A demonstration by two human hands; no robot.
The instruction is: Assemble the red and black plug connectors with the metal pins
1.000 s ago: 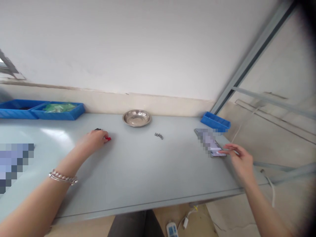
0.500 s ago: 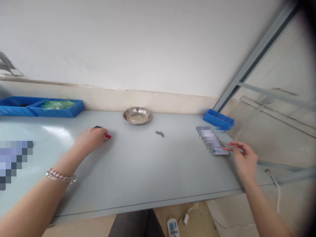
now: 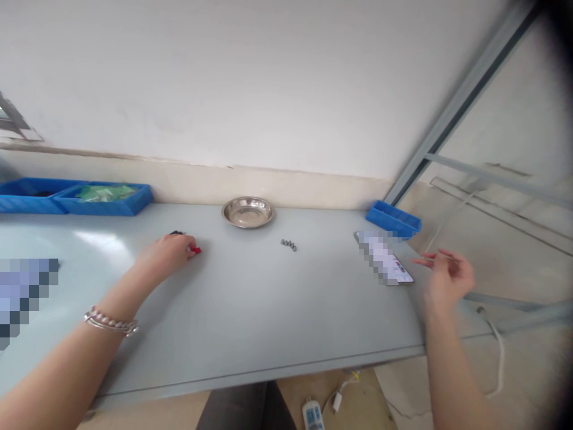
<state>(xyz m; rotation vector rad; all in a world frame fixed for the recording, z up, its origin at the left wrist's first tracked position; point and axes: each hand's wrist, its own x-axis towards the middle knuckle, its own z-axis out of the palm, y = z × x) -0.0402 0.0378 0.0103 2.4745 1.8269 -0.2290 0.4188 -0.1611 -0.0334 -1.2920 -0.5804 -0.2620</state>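
White wall rises behind a pale grey table [image 3: 250, 310], with two joined blue plastic trays [image 3: 105, 207] at its far left edge, one holding a green bag [image 3: 105, 192]. A steel dish [image 3: 248, 212] sits at the back centre, and a short row of small grey metal pieces [image 3: 289, 245] lies near it, to the right. The left hand [image 3: 169, 254], a beaded bracelet [image 3: 111, 321] on its wrist, rests on the table with fingers [image 3: 185, 243] curled over a small red-and-black object [image 3: 196, 250], mostly hidden beneath them. The right hand [image 3: 447, 278] hangs past the table's edge, fingers loosely spread and gripping nothing, near a pixelated smartphone [image 3: 385, 260] just in front of a small blue tray [image 3: 393, 219].
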